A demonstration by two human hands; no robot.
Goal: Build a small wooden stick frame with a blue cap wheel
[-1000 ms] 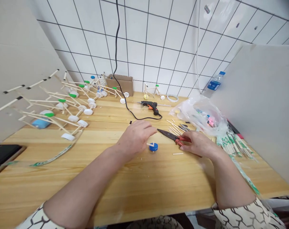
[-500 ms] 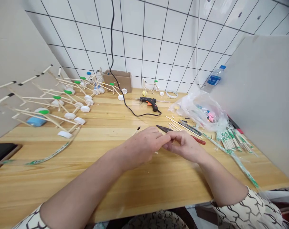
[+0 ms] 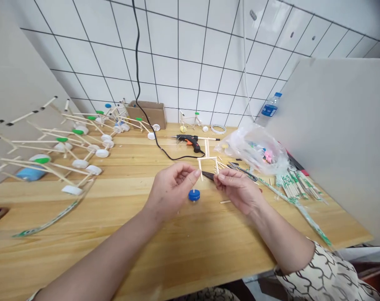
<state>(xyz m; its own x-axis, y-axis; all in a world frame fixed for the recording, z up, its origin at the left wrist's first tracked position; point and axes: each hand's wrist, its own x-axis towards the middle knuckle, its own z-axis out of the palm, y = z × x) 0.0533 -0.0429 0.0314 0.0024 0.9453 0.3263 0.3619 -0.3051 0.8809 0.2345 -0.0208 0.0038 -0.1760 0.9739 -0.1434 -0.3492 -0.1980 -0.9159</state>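
Between my hands is a small frame of thin wooden sticks (image 3: 208, 158), shaped like a fork with two prongs toward me and a crossbar with a dark tip at its far end. My left hand (image 3: 174, 188) pinches the left prong between thumb and fingers. The right prong is in the fingertips of my right hand (image 3: 236, 186). A blue bottle cap (image 3: 194, 195) with a short stick through it shows just below the frame, between the hands. Behind the frame lie dark-jawed pliers (image 3: 208, 175), partly covered by my right hand.
A black glue gun (image 3: 190, 141) with its cable lies beyond the hands. Several finished stick tricycles (image 3: 80, 163) stand at left. On the right are a plastic bag (image 3: 255, 150), snips (image 3: 243, 170), wrapped stick bundles (image 3: 298, 186) and a water bottle (image 3: 269, 109). A cardboard box (image 3: 148, 115) stands at the back.
My hands have moved apart, and the stick frame now stands in view between them. The blue cap has come into sight. The whole view has shifted a little.
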